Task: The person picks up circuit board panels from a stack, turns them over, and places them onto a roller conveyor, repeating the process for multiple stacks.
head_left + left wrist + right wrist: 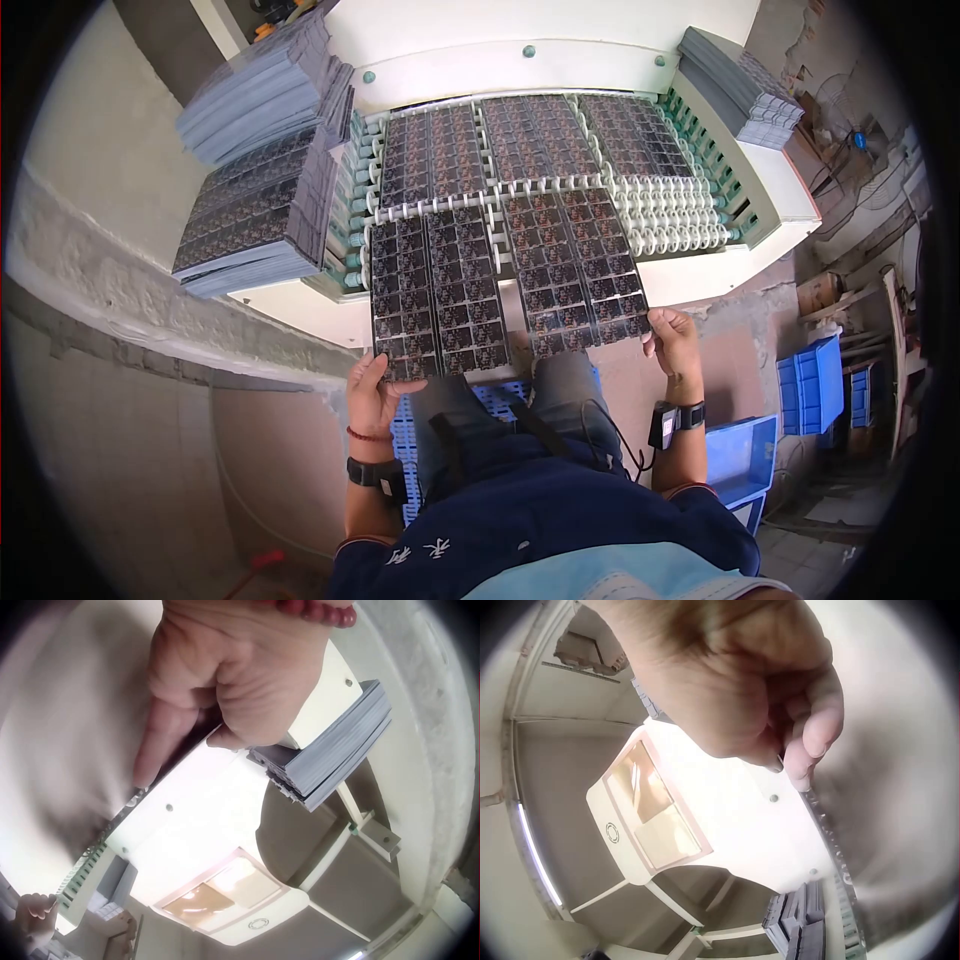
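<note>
My left hand (372, 396) pinches the near left corner of a dark panel (466, 285) printed with rows of small circuit patterns, thumb on top. My right hand (677, 345) pinches the near right corner of a second such panel (590, 262), seen nearly edge-on in the right wrist view. Both panels lie side by side with a narrow gap, their far ends at the rollers and their near ends over the person's lap. Beyond them, several similar panels (432, 150) lie on the white roller conveyor (665, 215).
Tall stacks of panels (262, 100) stand left of the conveyor, and another stack (740, 90) rests on its right side. A white machine housing (450, 45) rises behind the rollers. Blue bins (812, 385) stand at the right, near a cluttered shelf.
</note>
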Demonstrator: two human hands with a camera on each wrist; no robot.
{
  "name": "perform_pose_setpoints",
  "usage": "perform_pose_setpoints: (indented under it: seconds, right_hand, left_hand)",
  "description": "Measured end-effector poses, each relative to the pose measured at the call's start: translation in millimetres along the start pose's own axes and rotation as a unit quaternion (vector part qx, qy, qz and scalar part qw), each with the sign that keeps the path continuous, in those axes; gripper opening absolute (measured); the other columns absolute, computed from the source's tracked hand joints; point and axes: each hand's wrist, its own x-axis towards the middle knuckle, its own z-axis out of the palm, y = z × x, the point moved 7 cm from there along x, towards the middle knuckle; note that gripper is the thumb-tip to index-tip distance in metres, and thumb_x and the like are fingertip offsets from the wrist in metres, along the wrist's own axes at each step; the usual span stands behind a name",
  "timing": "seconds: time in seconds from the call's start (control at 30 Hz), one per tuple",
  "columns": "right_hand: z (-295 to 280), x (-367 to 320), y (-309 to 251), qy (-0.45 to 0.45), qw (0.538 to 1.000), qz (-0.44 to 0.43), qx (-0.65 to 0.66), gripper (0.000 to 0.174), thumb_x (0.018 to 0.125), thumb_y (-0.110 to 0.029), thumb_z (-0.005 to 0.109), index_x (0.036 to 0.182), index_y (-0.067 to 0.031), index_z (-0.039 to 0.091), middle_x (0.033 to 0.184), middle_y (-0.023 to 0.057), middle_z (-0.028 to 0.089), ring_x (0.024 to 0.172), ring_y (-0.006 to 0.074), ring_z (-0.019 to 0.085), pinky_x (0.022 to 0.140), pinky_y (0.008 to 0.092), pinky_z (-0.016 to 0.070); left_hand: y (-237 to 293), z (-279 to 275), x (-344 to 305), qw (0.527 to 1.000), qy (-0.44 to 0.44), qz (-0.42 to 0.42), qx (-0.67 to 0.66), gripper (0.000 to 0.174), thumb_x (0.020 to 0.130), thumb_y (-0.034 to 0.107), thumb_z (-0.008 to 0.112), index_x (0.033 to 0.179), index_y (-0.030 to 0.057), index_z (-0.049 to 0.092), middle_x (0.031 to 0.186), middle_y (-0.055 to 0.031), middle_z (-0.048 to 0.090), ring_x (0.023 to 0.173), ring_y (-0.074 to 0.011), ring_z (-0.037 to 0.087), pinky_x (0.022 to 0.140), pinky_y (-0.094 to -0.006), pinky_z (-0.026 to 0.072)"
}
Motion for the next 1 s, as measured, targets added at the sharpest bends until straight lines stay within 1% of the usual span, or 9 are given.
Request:
perform_pose_setpoints:
  seconds: [0.37, 0.63, 0.67, 0.77, 0.83, 0.9, 0.93, 0.97, 1.0]
  right_hand:
    - [8.1, 18.9, 7.3, 0.016, 0.997, 0.003, 0.076, 0.022, 0.087, -0.017, 0.051, 0.076, 0.001, 0.057, 0.06, 0.0118, 0.059, 0.038, 0.0128, 0.05, 0.035, 0.0216, 0.0402]
    - [13.4, 11.9, 24.3, 0.001, 0.993, 0.027, 0.116, 0.036, 0.091, -0.026, 0.042, 0.076, 0.003, 0.057, 0.059, 0.0143, 0.059, 0.037, 0.0159, 0.05, 0.035, 0.024, 0.0408]
    - [16.9, 10.1, 25.9, -0.003, 0.995, 0.036, 0.098, 0.04, 0.091, -0.029, 0.04, 0.077, 0.0047, 0.057, 0.058, 0.0135, 0.058, 0.037, 0.0157, 0.05, 0.034, 0.0235, 0.0408]
    - [24.0, 6.0, 31.7, -0.03, 0.993, 0.053, 0.099, 0.044, 0.092, -0.03, 0.038, 0.078, 0.0062, 0.058, 0.057, 0.013, 0.057, 0.036, 0.0155, 0.05, 0.034, 0.0229, 0.0405]
    - [23.9, 4.7, 33.0, -0.031, 0.993, 0.046, 0.103, 0.048, 0.092, -0.034, 0.035, 0.077, 0.0061, 0.058, 0.055, 0.012, 0.057, 0.035, 0.0158, 0.05, 0.032, 0.0222, 0.0396]
    - [23.3, 3.4, 27.7, -0.022, 0.994, 0.041, 0.104, 0.049, 0.092, -0.035, 0.034, 0.078, 0.0057, 0.058, 0.055, 0.0116, 0.057, 0.035, 0.0156, 0.049, 0.032, 0.0222, 0.0393]
    - [24.2, 4.7, 24.6, -0.029, 0.993, 0.042, 0.104, 0.049, 0.092, -0.035, 0.034, 0.078, 0.0057, 0.058, 0.055, 0.0116, 0.057, 0.035, 0.0156, 0.049, 0.032, 0.0222, 0.0393]
    - [21.3, 5.3, 21.2, -0.015, 0.994, 0.036, 0.102, 0.048, 0.092, -0.035, 0.034, 0.078, 0.0053, 0.057, 0.055, 0.0111, 0.056, 0.035, 0.0153, 0.049, 0.032, 0.0222, 0.039]
    - [18.9, 4.8, 19.0, 0.0, 0.995, 0.03, 0.1, 0.048, 0.092, -0.035, 0.034, 0.077, 0.0049, 0.057, 0.054, 0.0106, 0.056, 0.035, 0.0149, 0.048, 0.032, 0.0222, 0.0388]
  left_hand:
    - [-0.3, -1.1, 27.1, 1.0, -0.016, -0.005, -0.027, 0.035, 0.088, 0.013, 0.04, 0.111, -0.0141, 0.039, 0.103, -0.0235, 0.053, 0.088, -0.0345, 0.058, 0.067, -0.0477, 0.0544]
    - [-11.0, -14.5, 26.1, 0.992, -0.049, -0.039, -0.106, 0.047, 0.091, 0.035, 0.034, 0.117, -0.0027, 0.04, 0.107, -0.0186, 0.055, 0.088, -0.0295, 0.06, 0.071, -0.0486, 0.0513]
    - [-8.8, -15.9, 24.0, 0.996, -0.028, -0.025, -0.08, 0.05, 0.091, 0.037, 0.033, 0.114, -0.0063, 0.04, 0.105, -0.0206, 0.055, 0.086, -0.0279, 0.061, 0.071, -0.0441, 0.0526]
    - [5.4, -32.8, 20.5, 0.999, 0.024, -0.001, -0.029, 0.051, 0.091, 0.038, 0.033, 0.111, -0.0084, 0.041, 0.104, -0.0213, 0.055, 0.086, -0.028, 0.06, 0.072, -0.0415, 0.0526]
    - [30.5, -42.8, 11.7, 0.997, 0.06, 0.05, 0.014, 0.049, 0.091, 0.036, 0.034, 0.106, -0.0095, 0.042, 0.101, -0.0215, 0.055, 0.086, -0.0289, 0.06, 0.072, -0.0387, 0.0524]
    - [77.8, -41.0, -7.3, 0.951, 0.203, 0.176, 0.152, 0.044, 0.092, 0.034, 0.035, 0.102, -0.0074, 0.045, 0.1, -0.0208, 0.056, 0.086, -0.0286, 0.059, 0.071, -0.0374, 0.0521]
    - [100.1, -30.6, -17.0, 0.927, 0.204, 0.25, 0.189, 0.036, 0.091, 0.027, 0.039, 0.103, -0.0062, 0.046, 0.098, -0.021, 0.056, 0.087, -0.0288, 0.059, 0.072, -0.0358, 0.0518]
    - [111.7, -20.9, -19.6, 0.926, 0.207, 0.253, 0.189, 0.036, 0.091, 0.027, 0.039, 0.103, -0.0062, 0.046, 0.098, -0.021, 0.056, 0.087, -0.0288, 0.059, 0.072, -0.0358, 0.0518]
    - [135.8, -3.4, -29.3, 0.867, 0.223, 0.35, 0.275, 0.032, 0.09, 0.023, 0.042, 0.103, -0.0057, 0.048, 0.098, -0.0196, 0.057, 0.088, -0.0272, 0.059, 0.072, -0.0346, 0.0511]
